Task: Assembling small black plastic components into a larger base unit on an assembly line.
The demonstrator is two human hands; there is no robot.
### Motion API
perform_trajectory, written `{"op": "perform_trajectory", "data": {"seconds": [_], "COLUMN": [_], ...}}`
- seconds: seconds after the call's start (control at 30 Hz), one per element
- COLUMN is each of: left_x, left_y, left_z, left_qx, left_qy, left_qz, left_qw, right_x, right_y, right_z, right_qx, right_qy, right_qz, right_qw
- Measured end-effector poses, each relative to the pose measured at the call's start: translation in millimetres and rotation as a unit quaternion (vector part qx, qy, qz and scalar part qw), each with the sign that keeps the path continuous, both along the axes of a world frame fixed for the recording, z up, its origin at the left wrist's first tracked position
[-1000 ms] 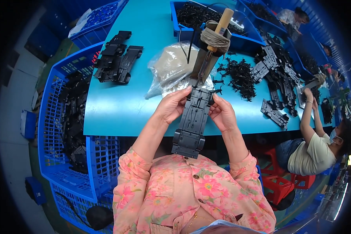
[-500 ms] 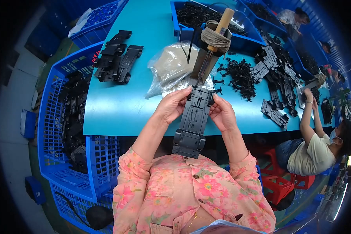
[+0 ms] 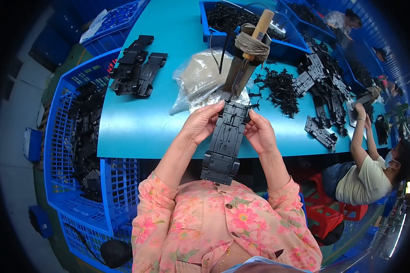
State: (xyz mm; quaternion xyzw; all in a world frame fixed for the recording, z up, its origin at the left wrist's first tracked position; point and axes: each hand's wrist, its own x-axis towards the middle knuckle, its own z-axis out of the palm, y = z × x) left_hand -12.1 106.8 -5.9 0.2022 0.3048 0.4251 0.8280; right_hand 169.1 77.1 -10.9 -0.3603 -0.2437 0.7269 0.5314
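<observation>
Between my two hands I hold a black plastic toy car chassis [image 3: 225, 139], long and flat, its near end close to my shirt. My left hand [image 3: 201, 122] grips its far left edge and my right hand [image 3: 260, 131] its far right edge, fingers closed on both sides. At the far end of the chassis is the thin tip of a wooden-handled soldering iron [image 3: 261, 28], bound with a wrapped band to an upright metal holder [image 3: 239, 73]. Whether the tip touches the plastic I cannot tell. Small black plastic parts [image 3: 282, 91] lie in a heap to the right.
Finished-looking black chassis [image 3: 146, 73] lie stacked at the left, others [image 3: 321, 129] at the right. A clear plastic bag [image 3: 193, 75] sits behind my left hand. A blue bin [image 3: 300, 51] stands behind, a blue crate [image 3: 54, 168] at left. A co-worker [image 3: 366, 177] sits at right.
</observation>
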Motion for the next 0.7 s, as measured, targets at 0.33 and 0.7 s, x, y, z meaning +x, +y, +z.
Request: {"op": "perform_trajectory", "data": {"seconds": [0.33, 0.7], "left_x": [-1, -12], "left_y": [5, 9], "left_z": [-18, -21], "left_qx": [-0.008, -0.011], "left_qy": [-0.002, 0.029], "left_qz": [-0.005, 0.010], "left_qw": [1.000, 0.999], "right_x": [1, 0], "right_y": [4, 18], "right_z": [-14, -19], "right_qx": [-0.011, -0.026], "right_qy": [0.003, 0.020], "right_qz": [0.000, 0.081], "right_qw": [1.000, 0.996]}}
